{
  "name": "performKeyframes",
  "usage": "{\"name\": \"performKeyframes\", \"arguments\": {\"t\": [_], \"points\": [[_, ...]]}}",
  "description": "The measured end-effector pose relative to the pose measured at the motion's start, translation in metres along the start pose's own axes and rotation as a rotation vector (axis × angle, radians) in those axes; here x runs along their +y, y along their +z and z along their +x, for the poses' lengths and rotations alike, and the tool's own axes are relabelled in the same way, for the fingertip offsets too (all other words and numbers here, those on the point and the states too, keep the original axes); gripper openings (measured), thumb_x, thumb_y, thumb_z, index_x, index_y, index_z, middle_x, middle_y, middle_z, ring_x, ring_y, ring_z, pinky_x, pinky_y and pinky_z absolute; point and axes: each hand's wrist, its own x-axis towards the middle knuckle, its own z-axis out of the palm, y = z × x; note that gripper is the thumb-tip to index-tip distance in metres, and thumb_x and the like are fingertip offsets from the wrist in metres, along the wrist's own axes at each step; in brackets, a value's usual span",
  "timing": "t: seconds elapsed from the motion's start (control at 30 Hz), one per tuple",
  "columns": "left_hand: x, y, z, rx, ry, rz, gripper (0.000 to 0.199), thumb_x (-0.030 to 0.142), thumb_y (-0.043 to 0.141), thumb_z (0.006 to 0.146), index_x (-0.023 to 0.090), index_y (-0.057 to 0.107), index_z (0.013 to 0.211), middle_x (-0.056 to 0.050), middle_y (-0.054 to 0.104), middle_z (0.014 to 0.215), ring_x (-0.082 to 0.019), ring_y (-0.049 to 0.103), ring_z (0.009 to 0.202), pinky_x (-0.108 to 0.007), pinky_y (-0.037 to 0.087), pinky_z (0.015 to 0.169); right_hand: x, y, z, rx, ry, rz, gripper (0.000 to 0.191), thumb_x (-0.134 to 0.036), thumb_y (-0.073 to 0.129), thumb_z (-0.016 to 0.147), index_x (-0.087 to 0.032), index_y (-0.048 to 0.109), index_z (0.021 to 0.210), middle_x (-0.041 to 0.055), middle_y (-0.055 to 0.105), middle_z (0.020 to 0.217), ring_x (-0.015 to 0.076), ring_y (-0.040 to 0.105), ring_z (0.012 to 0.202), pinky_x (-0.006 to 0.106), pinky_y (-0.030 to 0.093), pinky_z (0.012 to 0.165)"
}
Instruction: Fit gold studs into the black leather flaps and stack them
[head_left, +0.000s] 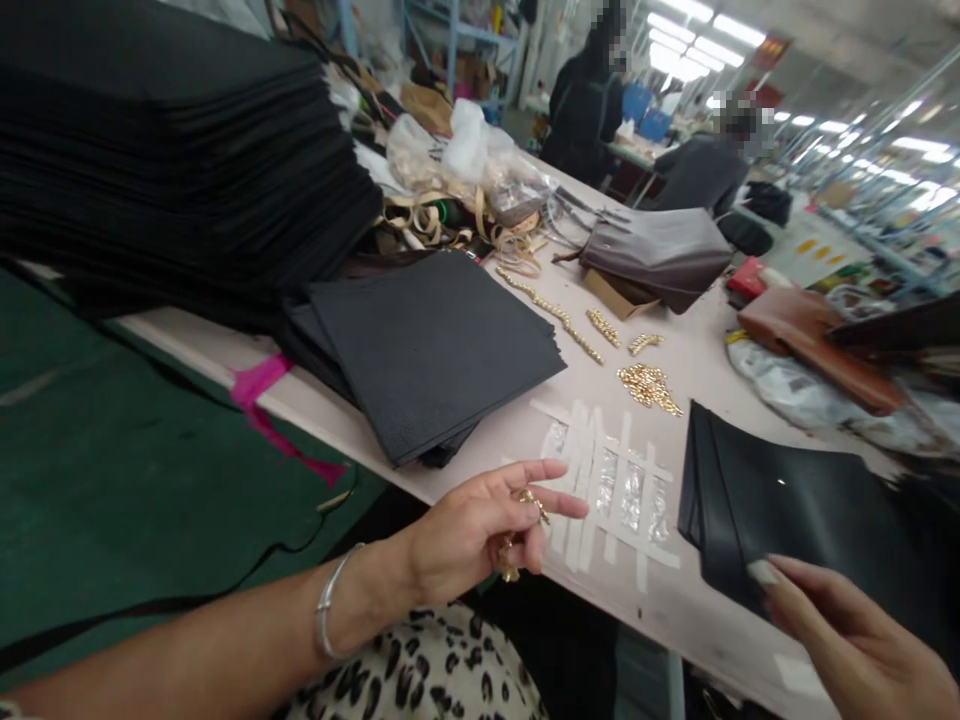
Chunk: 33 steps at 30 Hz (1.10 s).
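My left hand [487,520] is in front of the table edge, palm partly up. Its thumb and lower fingers close around small gold metal pieces [511,560], while two fingers stretch out over the taped patch. At the lower right, my right hand [832,620] has thumb and fingers pinched together over the near edge of a stack of black leather sheets [795,500]; whatever lies between them is hidden. A whitish tip shows at its thumb. Farther in lie a loose pile of gold pieces [646,387], a long row of them [555,312] and two shorter rows [602,327].
Strips of white tape over clear plastic [631,490] mark the tabletop. Left of them sit black sheets [442,340] and a tall black stack [165,150]. A dark brown bag [660,250], a tan leather piece [817,345] and plastic bags [472,150] lie around. Two people are behind.
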Motion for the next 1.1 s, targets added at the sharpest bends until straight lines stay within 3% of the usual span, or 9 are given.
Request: {"name": "performKeyframes", "arguments": {"t": [0.1,0.27,0.43,0.53,0.63,0.73,0.87,0.97,1.1], "points": [[0.003,0.001,-0.002,-0.060,0.025,-0.028,0.050,0.014,0.060,0.082,0.022,0.056,0.131,-0.014,0.064,0.133,-0.003,0.057,0.053,-0.019,0.037,0.049,-0.072,0.064,-0.045,-0.281,-0.226,0.122,0.032,-0.047,0.081,0.069,-0.024,0.078,0.091,0.0068,0.076,0.091,0.0248,0.071,0.082,0.030,0.060,0.072],[0.004,-0.004,-0.007,-0.060,0.150,0.001,0.048,0.019,0.058,0.085,0.028,0.059,0.132,-0.011,0.058,0.143,-0.002,0.056,0.051,-0.020,0.038,0.050,-0.144,0.138,-0.087,-0.697,-0.246,0.461,0.021,-0.039,0.063,0.091,-0.023,0.071,0.102,0.0054,0.075,0.097,0.0206,0.070,0.090,0.031,0.058,0.081],[0.005,-0.015,-0.015,0.019,0.252,0.147,0.041,0.027,0.052,0.097,0.030,0.053,0.138,-0.014,0.050,0.149,-0.001,0.058,0.052,-0.020,0.039,0.051,-0.157,0.157,-0.089,-0.771,-0.223,0.556,0.015,-0.035,0.067,0.091,-0.023,0.070,0.099,0.0033,0.075,0.093,0.0189,0.070,0.087,0.032,0.056,0.084],[0.010,-0.016,-0.022,0.038,0.275,0.233,0.040,0.028,0.051,0.098,0.033,0.051,0.138,-0.012,0.049,0.149,-0.002,0.059,0.054,-0.020,0.038,0.050,-0.166,0.158,-0.084,-0.903,-0.180,0.559,0.015,-0.035,0.070,0.088,-0.021,0.068,0.095,0.0041,0.075,0.088,0.0200,0.071,0.082,0.033,0.056,0.080],[0.018,-0.014,-0.030,0.074,0.266,0.296,0.037,0.029,0.048,0.099,0.029,0.053,0.136,-0.007,0.068,0.113,-0.004,0.055,0.050,-0.020,0.038,0.050,-0.180,0.161,-0.082,-1.039,-0.133,0.571,0.017,-0.034,0.073,0.086,-0.021,0.064,0.089,0.0029,0.074,0.080,0.0195,0.072,0.075,0.033,0.058,0.075],[0.027,-0.012,-0.035,0.147,0.296,0.338,0.035,0.028,0.046,0.098,0.022,0.057,0.131,0.002,0.060,0.068,-0.007,0.049,0.046,-0.020,0.036,0.049,-0.190,0.167,-0.081,-1.030,-0.140,0.554,0.017,-0.034,0.076,0.083,-0.022,0.064,0.084,0.0015,0.072,0.076,0.0180,0.070,0.072,0.031,0.058,0.072],[0.038,-0.015,-0.045,0.218,0.343,0.278,0.032,0.023,0.045,0.095,0.021,0.060,0.123,0.006,0.051,0.051,-0.008,0.043,0.042,-0.019,0.033,0.048,-0.197,0.178,-0.070,-0.908,-0.249,0.500,0.018,-0.034,0.082,0.076,-0.022,0.068,0.076,0.0016,0.071,0.074,0.0174,0.069,0.069,0.026,0.058,0.065],[0.048,-0.025,-0.058,0.311,0.418,0.232,0.027,0.029,0.053,0.094,0.022,0.063,0.118,0.003,0.062,0.068,-0.003,0.038,0.041,-0.017,0.027,0.043,-0.206,0.189,-0.050,-0.821,-0.325,0.464,0.020,-0.034,0.085,0.071,-0.024,0.073,0.084,0.0026,0.073,0.079,0.0177,0.070,0.071,0.025,0.059,0.063],[0.068,-0.044,-0.076,0.646,0.566,0.220,0.029,0.038,0.061,0.090,0.019,0.060,0.112,0.000,0.063,0.094,0.003,0.033,0.040,-0.016,0.020,0.038,-0.236,0.217,-0.016,-0.785,-0.355,0.403,0.035,-0.038,0.086,0.067,-0.025,0.076,0.098,0.0044,0.076,0.091,0.0191,0.072,0.080,0.029,0.060,0.072]]}}
